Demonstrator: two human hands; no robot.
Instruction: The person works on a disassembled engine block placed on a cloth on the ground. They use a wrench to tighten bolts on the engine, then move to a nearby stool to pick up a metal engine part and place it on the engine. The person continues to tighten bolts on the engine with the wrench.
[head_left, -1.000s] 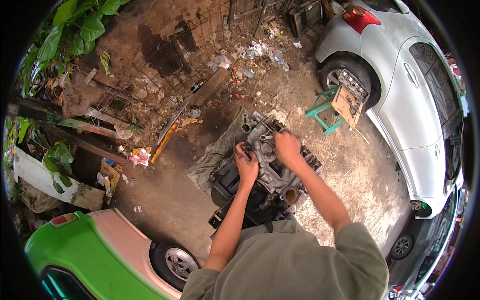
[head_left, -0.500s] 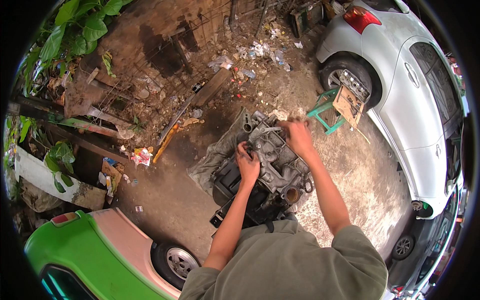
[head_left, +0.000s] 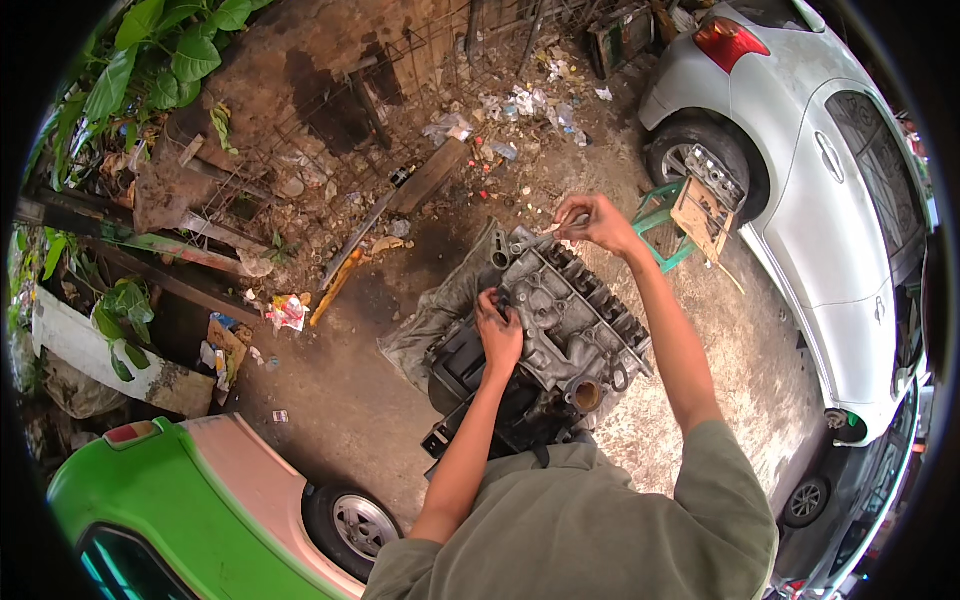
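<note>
A greasy grey metal engine (head_left: 550, 320) sits in front of me, with a row of dark parts along its right side. My left hand (head_left: 498, 335) rests on its left part, fingers curled and blackened at the tips. What lies between those fingers is too dark to make out. Beyond the engine's far end my right hand (head_left: 597, 224) is raised, thumb and fingers pinched together. Something small and pale shows at its fingertips, too small to name. Under the engine's far left side spreads a dirty grey cloth (head_left: 408, 343).
A green stool (head_left: 655, 222) with a board and a metal engine part (head_left: 715, 172) on it stands by the silver car (head_left: 800, 230). At the lower left is a green car (head_left: 170, 490). Wooden planks (head_left: 430, 175), an orange bar (head_left: 335, 287) and litter lie farther off.
My right hand has lifted off the engine and moved up and slightly left, uncovering the row of dark parts. My left hand stays in place on the engine.
</note>
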